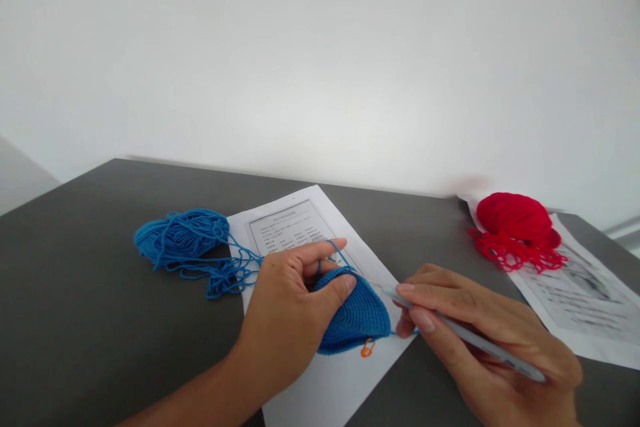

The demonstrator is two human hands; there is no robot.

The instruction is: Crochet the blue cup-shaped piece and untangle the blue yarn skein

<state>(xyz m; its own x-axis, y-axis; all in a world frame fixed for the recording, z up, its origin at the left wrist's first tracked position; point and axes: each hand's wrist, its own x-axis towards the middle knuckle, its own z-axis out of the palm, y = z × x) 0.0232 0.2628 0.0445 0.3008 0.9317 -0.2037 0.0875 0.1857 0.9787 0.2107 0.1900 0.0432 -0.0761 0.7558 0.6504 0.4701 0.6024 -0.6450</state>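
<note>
My left hand point(293, 310) pinches a rounded blue crochet piece point(357, 317) between thumb and fingers, with the blue strand looped over the index finger. An orange stitch marker point(367, 347) hangs from the piece's lower edge. My right hand point(480, 347) grips a light grey crochet hook point(470, 337) like a pen, its tip pointing left into the top edge of the piece. Both hands rest above a printed sheet point(300, 223) on the dark table point(75, 280).
A loose bundle of blue yarn point(183, 237) lies left of the sheet, its strand trailing to my left hand. A ball of red yarn point(515, 220) with loose loops sits on a second printed sheet point(590, 307) at the right. A white wall rises behind the table.
</note>
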